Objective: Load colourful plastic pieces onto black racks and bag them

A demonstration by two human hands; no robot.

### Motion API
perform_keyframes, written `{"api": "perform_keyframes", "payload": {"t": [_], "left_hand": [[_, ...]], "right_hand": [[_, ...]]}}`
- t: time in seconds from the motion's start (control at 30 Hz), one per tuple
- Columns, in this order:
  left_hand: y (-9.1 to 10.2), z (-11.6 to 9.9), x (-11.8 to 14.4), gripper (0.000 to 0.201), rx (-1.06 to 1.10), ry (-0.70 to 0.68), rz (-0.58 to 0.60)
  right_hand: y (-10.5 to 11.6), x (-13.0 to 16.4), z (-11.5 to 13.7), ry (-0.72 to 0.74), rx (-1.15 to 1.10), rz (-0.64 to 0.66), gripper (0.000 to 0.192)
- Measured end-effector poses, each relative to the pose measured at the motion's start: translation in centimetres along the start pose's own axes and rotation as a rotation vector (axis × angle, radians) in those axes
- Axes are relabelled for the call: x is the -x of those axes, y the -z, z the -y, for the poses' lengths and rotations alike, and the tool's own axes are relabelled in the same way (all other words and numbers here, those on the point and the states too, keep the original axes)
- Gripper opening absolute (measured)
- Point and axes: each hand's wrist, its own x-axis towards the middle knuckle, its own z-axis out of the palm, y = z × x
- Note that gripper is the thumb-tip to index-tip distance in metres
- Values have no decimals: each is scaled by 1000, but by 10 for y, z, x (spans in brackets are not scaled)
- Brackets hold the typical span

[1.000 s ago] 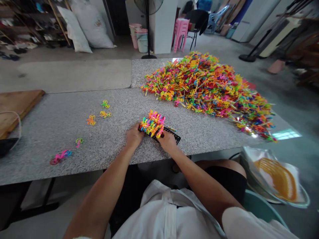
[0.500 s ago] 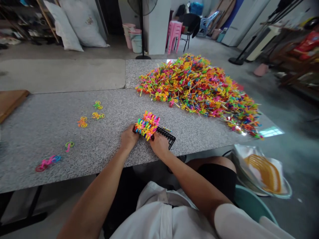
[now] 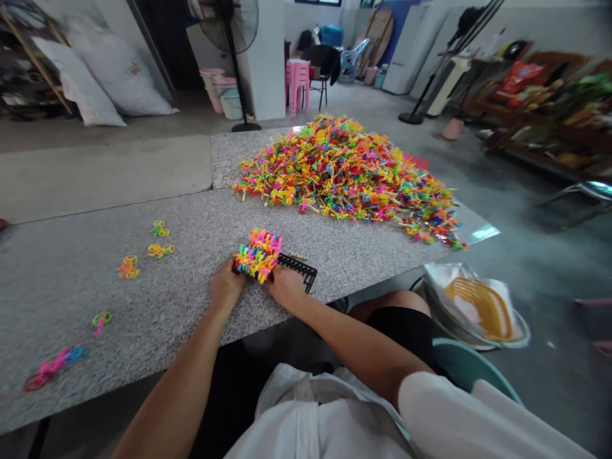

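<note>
Speckled grey surface [image 3: 186, 274], massive rainbow heap [image 3: 339, 175] on it, pink stools [image 3: 298, 80] and fan [image 3: 233, 44] behind. Left hand [image 3: 226, 285] clamped on the black rack [image 3: 297, 265]; right hand [image 3: 287, 289], can't tell its grip.

Rack [image 3: 301, 266]: black, openwork grid, low and oblong. Set aslant over the worktop [image 3: 165, 299], near its front edge, the right end angled toward that edge. Right-hand cells bare.

Pieces [image 3: 259, 256]: small, bright plastic, mixed pink, orange, yellow, blue and green. Packed close together in a block over the left part of the rack, covering the grid there. Pink mostly on the far side. Seating in individual cells appears too small to make out.
</note>
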Motion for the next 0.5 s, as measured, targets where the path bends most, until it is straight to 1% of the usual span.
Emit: {"api": "perform_keyframes", "payload": {"t": [0.03, 0.07, 0.1, 0.17, 0.2, 0.23, 0.27, 0.3, 0.33, 0.37, 0.43, 0.5], "left_hand": [[0, 1, 0, 36, -4, -5, -2], [1, 1, -1, 36, -4, -12, -2], [1, 2, -1, 36, -1, -17, -1], [1, 2, -2, 37, 17, -16, 4], [1, 2, -2, 37, 28, -12, 7], [2, 2, -2, 37, 36, -7, 10], [2, 2, -2, 36, 38, 0, 13], [2, 2, -2, 35, 37, 4, 13], [1, 3, -3, 35, 35, 6, 13], [1, 3, -3, 34, 32, 9, 14], [1, 4, -4, 33, 24, 18, 22], [0, 6, -4, 33, 27, 15, 34]], "right_hand": [[4, -1, -2, 15, -20, 19, 33], [10, -3, -6, 39, -47, 69, 31], [18, -7, -12, 70, -79, 158, 28], [41, -22, -30, 103, -139, 373, 25], [55, -33, -41, 95, -146, 455, 26], [69, -48, -53, 47, -133, 455, 29], [84, -65, -65, -18, -80, 360, 32], [97, -83, -77, -83, 22, 222, 34], [108, -102, -89, -159, 137, 55, 36], [118, -119, -99, -208, 214, -37, 39], [130, -148, -115, -232, 271, -91, 45], [135, -164, -126, -182, 284, -60, 46]]}}
